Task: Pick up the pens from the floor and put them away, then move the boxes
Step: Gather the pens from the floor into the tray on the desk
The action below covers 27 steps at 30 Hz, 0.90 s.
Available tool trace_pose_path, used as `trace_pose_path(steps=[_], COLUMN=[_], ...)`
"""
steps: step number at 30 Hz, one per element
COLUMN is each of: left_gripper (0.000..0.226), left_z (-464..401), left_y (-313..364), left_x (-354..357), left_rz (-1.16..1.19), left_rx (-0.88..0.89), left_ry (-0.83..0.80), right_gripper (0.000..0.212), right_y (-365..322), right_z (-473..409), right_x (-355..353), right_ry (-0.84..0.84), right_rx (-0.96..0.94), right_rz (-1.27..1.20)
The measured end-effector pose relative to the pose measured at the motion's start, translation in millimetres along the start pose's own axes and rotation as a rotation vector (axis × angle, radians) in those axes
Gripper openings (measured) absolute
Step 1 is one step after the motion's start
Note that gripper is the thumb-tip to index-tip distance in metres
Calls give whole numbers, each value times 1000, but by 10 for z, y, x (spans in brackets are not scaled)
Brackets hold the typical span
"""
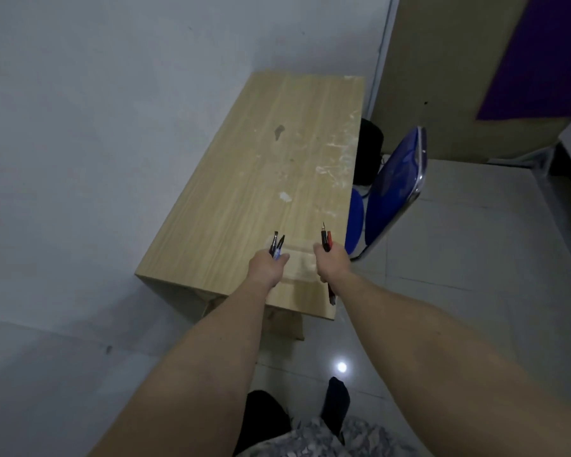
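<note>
The dark, thin plastic pens (277,247) are clamped in the left hand (268,266), the red-black ones (326,243) in the right hand (332,263), above the light wooden table (261,166). Better lay them flat, away from edges.

no readable text, labels or signs

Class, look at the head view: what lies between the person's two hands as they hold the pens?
Only bare table top: in the head view nothing lies between the left hand and the right hand.
</note>
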<state>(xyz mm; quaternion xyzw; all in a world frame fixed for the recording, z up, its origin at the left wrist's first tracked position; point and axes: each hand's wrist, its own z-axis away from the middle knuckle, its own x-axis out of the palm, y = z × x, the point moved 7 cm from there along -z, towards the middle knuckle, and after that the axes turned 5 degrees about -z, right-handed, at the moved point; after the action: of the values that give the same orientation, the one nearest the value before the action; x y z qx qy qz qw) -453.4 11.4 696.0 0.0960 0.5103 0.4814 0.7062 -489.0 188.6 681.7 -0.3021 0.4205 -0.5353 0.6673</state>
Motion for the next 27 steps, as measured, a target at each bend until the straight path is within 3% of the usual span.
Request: trace_pose_path(steps=[11,20,27], left_gripper=[32,29,22], left_z=[-753,-1270,-1527], left_y=[-24,-227,-349], left_x=[-80,-13,34], left_rz=[-125,-314,-291], left_rx=[-77,-109,-52], left_ry=[76,-10,-83], right_gripper=[30,28,29], right_y=[-309,-319,-288], right_z=[-480,-792,-983], right_x=[148,540,792], right_ry=[-33,-33,-105], right_rx=[-94,-139,-211], right_rz=[7,94,322])
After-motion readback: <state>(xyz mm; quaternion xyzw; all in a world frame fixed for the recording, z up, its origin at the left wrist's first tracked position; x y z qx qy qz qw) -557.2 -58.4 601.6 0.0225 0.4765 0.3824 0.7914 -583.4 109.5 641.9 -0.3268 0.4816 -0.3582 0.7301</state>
